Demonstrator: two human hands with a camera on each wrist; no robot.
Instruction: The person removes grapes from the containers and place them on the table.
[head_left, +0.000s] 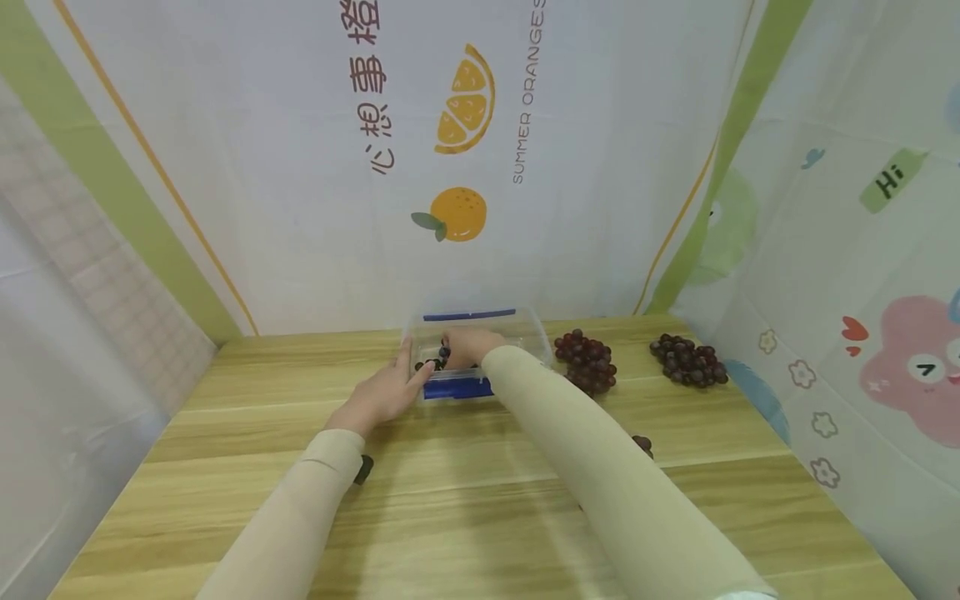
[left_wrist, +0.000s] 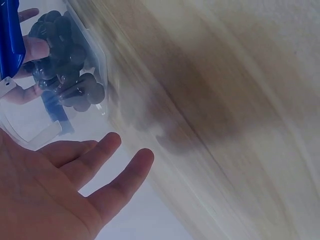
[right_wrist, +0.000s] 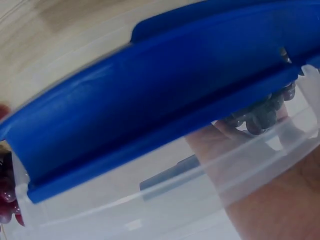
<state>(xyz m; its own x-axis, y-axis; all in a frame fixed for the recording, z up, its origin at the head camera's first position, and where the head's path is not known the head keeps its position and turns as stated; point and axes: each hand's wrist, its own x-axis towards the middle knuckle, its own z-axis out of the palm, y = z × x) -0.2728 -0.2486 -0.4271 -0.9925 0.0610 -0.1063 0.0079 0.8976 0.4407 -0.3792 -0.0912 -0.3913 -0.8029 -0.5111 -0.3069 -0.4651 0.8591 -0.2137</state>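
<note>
A clear plastic container (head_left: 534, 337) with blue clips (head_left: 457, 388) stands at the back middle of the wooden table. Dark grapes (left_wrist: 60, 55) show through its wall in the left wrist view. My right hand (head_left: 467, 346) reaches down inside the container, and its fingers hold this bunch of grapes near the left end. Outside, my left hand (head_left: 386, 392) rests against the container's left end with fingers extended. The container wall and blue clip partly cover my right hand in the right wrist view.
Right of the container lies a bunch of red grapes (head_left: 588, 362). Farther right is a darker bunch (head_left: 688, 361), and a few more grapes (head_left: 642, 443) peek out behind my right sleeve. A printed cloth (head_left: 300, 208) hangs behind the table (head_left: 247, 400).
</note>
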